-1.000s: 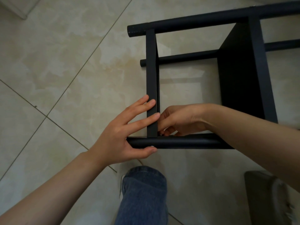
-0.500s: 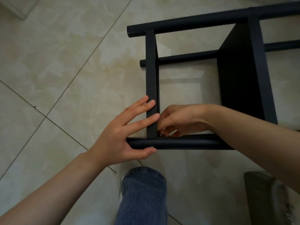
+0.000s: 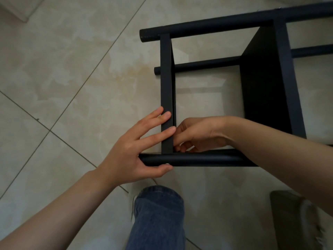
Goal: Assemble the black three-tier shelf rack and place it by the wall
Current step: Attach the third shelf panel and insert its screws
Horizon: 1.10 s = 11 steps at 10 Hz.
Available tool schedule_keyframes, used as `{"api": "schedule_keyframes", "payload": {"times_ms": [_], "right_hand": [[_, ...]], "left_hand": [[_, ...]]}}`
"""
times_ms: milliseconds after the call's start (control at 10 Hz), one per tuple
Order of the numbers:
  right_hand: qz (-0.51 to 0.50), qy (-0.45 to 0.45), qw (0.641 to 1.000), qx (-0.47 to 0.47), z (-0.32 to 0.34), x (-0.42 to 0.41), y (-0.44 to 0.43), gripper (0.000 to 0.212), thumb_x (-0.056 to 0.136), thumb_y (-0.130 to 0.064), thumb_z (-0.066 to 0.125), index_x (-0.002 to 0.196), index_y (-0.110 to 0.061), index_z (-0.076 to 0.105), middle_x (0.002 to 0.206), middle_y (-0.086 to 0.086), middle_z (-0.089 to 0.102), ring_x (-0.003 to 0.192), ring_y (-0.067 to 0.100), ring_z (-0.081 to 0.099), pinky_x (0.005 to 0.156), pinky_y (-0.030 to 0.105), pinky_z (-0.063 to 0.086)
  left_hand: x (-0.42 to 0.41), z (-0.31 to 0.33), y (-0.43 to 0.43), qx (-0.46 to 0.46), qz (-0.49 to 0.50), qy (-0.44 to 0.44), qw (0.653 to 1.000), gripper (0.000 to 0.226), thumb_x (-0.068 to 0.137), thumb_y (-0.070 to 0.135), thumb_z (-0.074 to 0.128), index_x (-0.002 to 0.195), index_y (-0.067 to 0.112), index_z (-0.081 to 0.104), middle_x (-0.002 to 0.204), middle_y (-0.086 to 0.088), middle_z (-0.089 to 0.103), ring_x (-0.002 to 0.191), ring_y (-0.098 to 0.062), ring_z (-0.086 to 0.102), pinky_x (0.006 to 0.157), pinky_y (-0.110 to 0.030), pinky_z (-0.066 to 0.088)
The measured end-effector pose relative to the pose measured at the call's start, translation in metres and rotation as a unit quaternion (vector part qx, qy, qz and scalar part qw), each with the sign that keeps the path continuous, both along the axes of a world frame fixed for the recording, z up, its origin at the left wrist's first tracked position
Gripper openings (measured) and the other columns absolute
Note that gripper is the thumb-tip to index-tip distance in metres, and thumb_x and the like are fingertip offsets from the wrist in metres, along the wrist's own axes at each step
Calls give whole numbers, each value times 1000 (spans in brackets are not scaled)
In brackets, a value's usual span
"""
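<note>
two hands meet at the near corner of the black rack (image 3: pixel 261 98), which lies on its side on the tiled floor (image 3: pixel 72 78). the left hand (image 3: pixel 129 152) presses straight fingers on the end board (image 3: pixel 166 78), thumb under the near pole (image 3: pixel 198 159). the right hand (image 3: pixel 200 136) curls inside that corner; whether it grips anything, i cannot tell.
</note>
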State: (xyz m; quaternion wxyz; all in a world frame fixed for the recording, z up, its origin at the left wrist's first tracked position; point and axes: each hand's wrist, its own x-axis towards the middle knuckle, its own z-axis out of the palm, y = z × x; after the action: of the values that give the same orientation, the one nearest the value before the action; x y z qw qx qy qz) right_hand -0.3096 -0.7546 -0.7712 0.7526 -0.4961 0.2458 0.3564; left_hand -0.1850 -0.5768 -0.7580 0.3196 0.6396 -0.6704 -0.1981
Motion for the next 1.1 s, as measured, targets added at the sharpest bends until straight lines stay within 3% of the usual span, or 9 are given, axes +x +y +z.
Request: {"api": "schedule_keyframes", "payload": {"times_ms": [100, 300, 500, 700, 900, 1100], "right_hand": [[12, -5, 1000, 3, 2, -2, -5, 18, 91, -15, 68, 74, -15, 74, 73, 2, 61, 71, 13, 56, 79, 30, 45], [23, -5, 999, -26, 0, 2, 1, 25, 88, -17, 69, 63, -18, 71, 66, 0, 59, 65, 11, 53, 70, 26, 46], [33, -10, 999, -4, 4, -2, -8, 22, 89, -20, 70, 67, -21, 76, 70, -1, 60, 71, 11, 55, 78, 27, 47], [16, -6, 1000, -19, 1, 1, 1, 27, 88, -18, 70, 61, -19, 70, 65, -2, 59, 65, 11, 53, 70, 25, 46], [33, -7, 999, -5, 4, -1, -7, 25, 90, -17, 69, 65, -20, 74, 68, -1, 59, 73, 12, 54, 80, 29, 46], [19, -6, 1000, -4, 1, 1, -3, 24, 88, -18, 70, 64, -19, 71, 68, -1, 59, 66, 10, 55, 71, 26, 47]], "left_hand": [[0, 0, 0, -1, -1, -1, 1000, 66, 84, 37, 79, 136, 2, 55, 151, -19, 44, 150, -33, 33, 120, -44, 32], [-1, 0, 0, -1, 1, 0, 1000, 66, 84, 36, 78, 135, 2, 55, 151, -20, 44, 150, -34, 33, 120, -44, 33], [-1, 1, 0, 1, 3, 1, 1000, 65, 85, 37, 78, 135, 2, 55, 151, -20, 44, 150, -34, 33, 120, -43, 32], [-1, 0, 0, 1, 2, 0, 1000, 67, 84, 37, 78, 136, 2, 54, 151, -20, 44, 150, -34, 32, 121, -44, 32], [-1, 0, 0, 1, 4, 4, 1000, 66, 84, 36, 78, 135, 2, 55, 151, -20, 44, 150, -34, 33, 120, -44, 33], [-1, 1, 0, 3, 4, 5, 1000, 66, 84, 35, 79, 135, 2, 55, 151, -20, 44, 150, -34, 32, 121, -42, 32]]}}
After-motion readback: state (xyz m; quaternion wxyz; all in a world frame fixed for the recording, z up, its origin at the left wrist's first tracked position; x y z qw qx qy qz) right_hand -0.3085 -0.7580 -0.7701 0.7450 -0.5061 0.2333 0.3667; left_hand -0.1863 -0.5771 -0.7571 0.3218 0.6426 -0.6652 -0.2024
